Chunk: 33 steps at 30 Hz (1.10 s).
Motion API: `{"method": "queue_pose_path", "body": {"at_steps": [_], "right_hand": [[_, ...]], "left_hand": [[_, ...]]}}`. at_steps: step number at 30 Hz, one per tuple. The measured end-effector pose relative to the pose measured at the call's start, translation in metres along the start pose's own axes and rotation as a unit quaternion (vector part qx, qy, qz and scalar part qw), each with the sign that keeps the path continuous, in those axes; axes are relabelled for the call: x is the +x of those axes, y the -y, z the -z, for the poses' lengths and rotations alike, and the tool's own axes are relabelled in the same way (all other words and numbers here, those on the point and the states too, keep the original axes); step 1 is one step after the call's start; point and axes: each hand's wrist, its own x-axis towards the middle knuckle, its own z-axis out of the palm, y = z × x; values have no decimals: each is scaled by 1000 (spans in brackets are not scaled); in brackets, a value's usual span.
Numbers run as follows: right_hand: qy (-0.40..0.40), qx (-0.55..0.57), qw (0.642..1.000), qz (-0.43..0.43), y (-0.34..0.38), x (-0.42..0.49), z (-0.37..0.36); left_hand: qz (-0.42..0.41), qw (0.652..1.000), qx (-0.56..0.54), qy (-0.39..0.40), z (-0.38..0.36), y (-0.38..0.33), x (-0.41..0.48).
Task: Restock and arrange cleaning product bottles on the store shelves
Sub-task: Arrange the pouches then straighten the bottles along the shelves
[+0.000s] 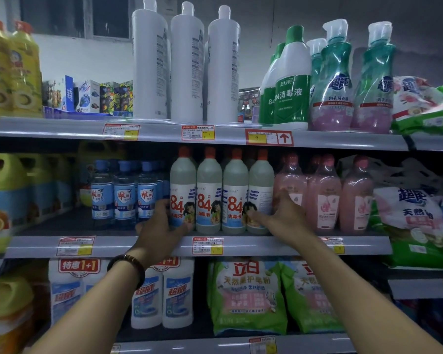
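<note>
Several "84" disinfectant bottles with orange caps stand in a row at the front of the middle shelf. My left hand grips the lower part of the leftmost bottle, fingers curled round its left side. My right hand holds the rightmost bottle near its base, thumb across the label and fingers behind its right side. Both forearms reach up from below; a dark bead bracelet sits on the left wrist.
Blue-capped clear bottles stand left of the row, pink bottles right of it. Tall white bottles and green disinfectant bottles fill the top shelf. Detergent bags and white bottles sit below.
</note>
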Motion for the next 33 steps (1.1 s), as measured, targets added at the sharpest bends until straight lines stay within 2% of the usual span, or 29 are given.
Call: {"method": "queue_pose_path", "body": {"at_steps": [5,11,15,18,24,30,33], "right_hand": [[-44,-17,999,9,-4,-1,-6],[59,52,997,-5,-7,4,7],[1,-7,1000,22,-1,-2,1],[-26,-8,999,23,-2,-1,-3],[81,27,996,10,0,2,12],[-10,4,999,46,-3,-5,-1],[10,25,999,35,-5,-3,-3]], "left_hand": [[2,1000,0,5,0,1,0],[2,1000,-3,-2,-1,0,1],[-1,1000,2,-4,-1,0,0],[-3,1000,2,-2,-1,0,-1],[-3,1000,-2,5,-1,1,1],[-3,1000,10,3,-1,2,0],[-1,1000,8,-2,-2,2,0]]}}
